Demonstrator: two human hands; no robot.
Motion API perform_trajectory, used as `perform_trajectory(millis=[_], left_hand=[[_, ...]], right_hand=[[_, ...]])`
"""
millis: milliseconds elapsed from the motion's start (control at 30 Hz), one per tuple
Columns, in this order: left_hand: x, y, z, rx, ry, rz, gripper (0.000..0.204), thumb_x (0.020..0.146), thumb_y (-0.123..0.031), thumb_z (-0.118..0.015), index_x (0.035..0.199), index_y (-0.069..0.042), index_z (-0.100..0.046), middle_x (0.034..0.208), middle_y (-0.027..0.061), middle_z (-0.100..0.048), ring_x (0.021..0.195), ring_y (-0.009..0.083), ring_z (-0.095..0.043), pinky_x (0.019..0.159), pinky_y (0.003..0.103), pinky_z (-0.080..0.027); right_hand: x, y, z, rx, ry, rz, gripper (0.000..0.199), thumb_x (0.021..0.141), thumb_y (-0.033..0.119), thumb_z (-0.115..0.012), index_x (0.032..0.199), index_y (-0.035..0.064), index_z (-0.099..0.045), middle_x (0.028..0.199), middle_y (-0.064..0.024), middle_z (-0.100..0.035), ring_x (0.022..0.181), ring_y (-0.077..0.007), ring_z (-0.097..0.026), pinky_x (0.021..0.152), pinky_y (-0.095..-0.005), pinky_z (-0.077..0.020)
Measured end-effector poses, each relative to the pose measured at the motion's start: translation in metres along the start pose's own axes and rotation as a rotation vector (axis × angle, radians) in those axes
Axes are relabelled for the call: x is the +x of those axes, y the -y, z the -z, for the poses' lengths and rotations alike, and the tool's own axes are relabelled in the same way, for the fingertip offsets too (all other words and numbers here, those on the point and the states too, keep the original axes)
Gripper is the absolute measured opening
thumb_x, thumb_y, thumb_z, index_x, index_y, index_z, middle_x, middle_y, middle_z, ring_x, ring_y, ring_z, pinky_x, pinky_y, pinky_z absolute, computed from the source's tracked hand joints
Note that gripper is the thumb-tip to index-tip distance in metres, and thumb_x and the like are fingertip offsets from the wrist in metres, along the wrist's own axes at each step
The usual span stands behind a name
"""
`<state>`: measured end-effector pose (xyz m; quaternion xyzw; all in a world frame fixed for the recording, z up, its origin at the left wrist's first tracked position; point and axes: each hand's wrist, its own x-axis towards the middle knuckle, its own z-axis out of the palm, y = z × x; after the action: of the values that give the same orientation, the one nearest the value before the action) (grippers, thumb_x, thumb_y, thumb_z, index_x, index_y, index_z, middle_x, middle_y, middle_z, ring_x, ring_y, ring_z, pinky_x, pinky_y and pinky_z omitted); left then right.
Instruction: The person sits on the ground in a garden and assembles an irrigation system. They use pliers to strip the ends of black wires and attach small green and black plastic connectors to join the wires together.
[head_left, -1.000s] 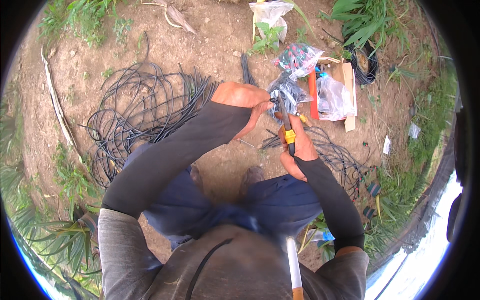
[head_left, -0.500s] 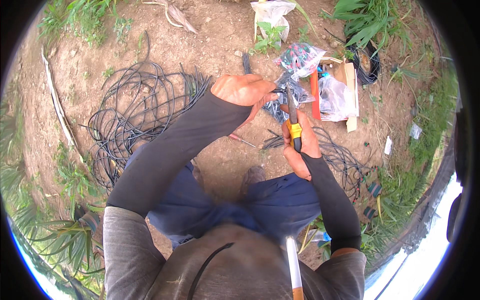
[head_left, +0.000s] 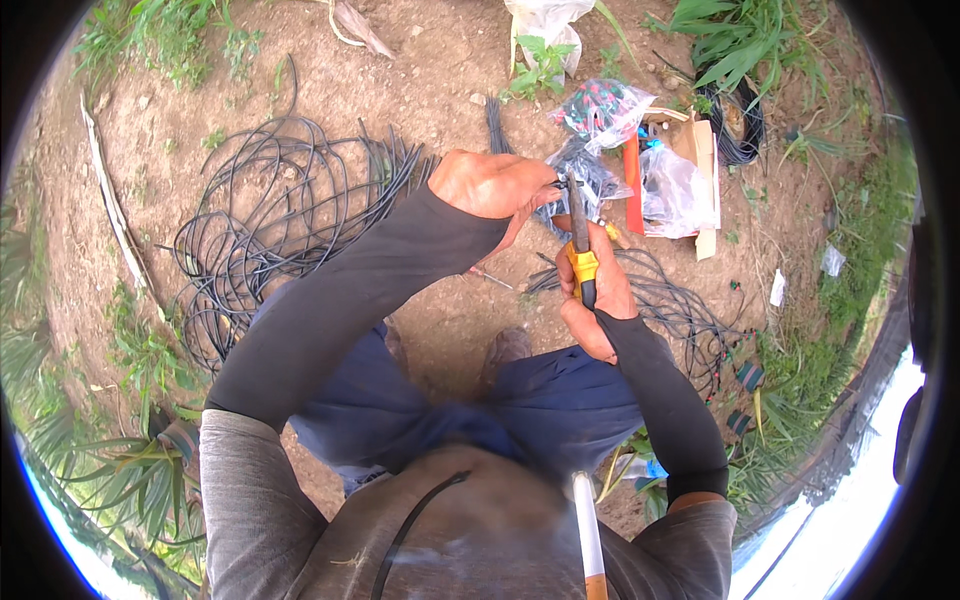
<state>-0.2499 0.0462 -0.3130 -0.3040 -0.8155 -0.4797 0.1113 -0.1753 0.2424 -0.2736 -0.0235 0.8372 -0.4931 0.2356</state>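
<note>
Pliers: one pair, yellow and black grips [head_left: 583, 265], gripped in the right hand [head_left: 605, 290], fingers wrapped round the handles; jaws at the far end; whether these are spread or together cannot be told.
Small dark piece: one, slender [head_left: 563, 184], pinched at the fingertips of the left hand [head_left: 487, 185]; exact kind too small to tell.
Piece to pliers: piece at the plier tip, left hand on its left side, right hand below and nearer the body; piece points roughly sideways, pliers run away from the body with the tip leaning slightly left, so the two long axes cross nearly square; contact unclear.
Clear bag, dark contents: one [head_left: 600, 182], on the ground behind the plier tip.
Clear bag, red and green pieces: one [head_left: 603, 106], just beyond the dark-filled bag.
Cardboard box: one, orange side wall [head_left: 632, 190], right of the bags; another clear plastic bag [head_left: 668, 192] inside.
Black line, tubing or cable: large loose tangle [head_left: 255, 240] left of the left hand; straight bundle [head_left: 494, 125] beyond that hand; round coil [head_left: 750, 145] past the box; thin lengths [head_left: 675, 312] right of the right hand.
White plastic bag: one [head_left: 548, 22], at the far edge.
Thin rod: one [head_left: 495, 278], on the soil between the hands and the feet.
</note>
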Motion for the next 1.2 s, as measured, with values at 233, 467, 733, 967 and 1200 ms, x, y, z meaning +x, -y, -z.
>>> perform_trajectory(millis=[233,467,733,967,1200], left_hand=[[-0.006,0.001,-0.005,-0.016,0.024,0.021,0.01,0.081,-0.01,-0.068,0.086,-0.002,-0.064,0.065,0.0099,-0.061,0.054,0.0274,-0.059,0.049,0.033,-0.048],[0.003,-0.007,0.012,-0.682,0.378,0.689,0.019,0.094,-0.016,-0.055,0.098,0.0,-0.066,0.058,0.0015,-0.055,0.05,0.0059,-0.052,0.045,0.024,-0.041],[0.014,-0.003,0.032,-1.003,0.478,0.653,0.034,0.098,-0.027,-0.049,0.103,0.002,-0.064,0.065,0.0041,-0.06,0.051,0.0087,-0.055,0.048,0.022,-0.042],[0.012,-0.004,0.042,-1.184,0.652,0.663,0.036,0.098,-0.027,-0.048,0.105,0.004,-0.064,0.073,0.0097,-0.065,0.055,0.0137,-0.06,0.051,0.024,-0.046],[0.009,-0.005,0.039,-1.027,0.595,0.609,0.023,0.091,-0.02,-0.06,0.096,0.001,-0.068,0.069,0.0055,-0.063,0.057,0.0103,-0.059,0.05,0.022,-0.046]], right_hand=[[0.001,-0.011,-0.001,-0.03,0.048,-0.015,0.077,0.062,-0.009,-0.045,0.136,0.0091,-0.034,0.078,-0.001,-0.04,0.068,-0.0124,-0.041,0.063,-0.0247,-0.037],[0.0,-0.008,-0.002,-0.15,-0.003,0.051,0.077,0.064,-0.01,-0.046,0.137,0.0066,-0.032,0.078,-0.0019,-0.039,0.065,-0.0127,-0.04,0.06,-0.025,-0.0369],[0.006,-0.017,0.006,-0.191,-0.101,0.239,0.073,0.066,-0.011,-0.044,0.136,0.0049,-0.035,0.089,-0.0037,-0.043,0.076,-0.012,-0.043,0.069,-0.0247,-0.0395],[0.003,-0.019,0.014,-0.242,-0.049,0.296,0.071,0.066,-0.012,-0.045,0.134,0.0041,-0.038,0.094,-0.0061,-0.048,0.086,-0.0144,-0.048,0.078,-0.0267,-0.0416],[0.002,-0.024,0.012,-0.275,-0.049,0.333,0.071,0.064,-0.013,-0.045,0.132,0.0062,-0.039,0.087,-0.0044,-0.044,0.077,-0.0143,-0.044,0.072,-0.026,-0.0397]])
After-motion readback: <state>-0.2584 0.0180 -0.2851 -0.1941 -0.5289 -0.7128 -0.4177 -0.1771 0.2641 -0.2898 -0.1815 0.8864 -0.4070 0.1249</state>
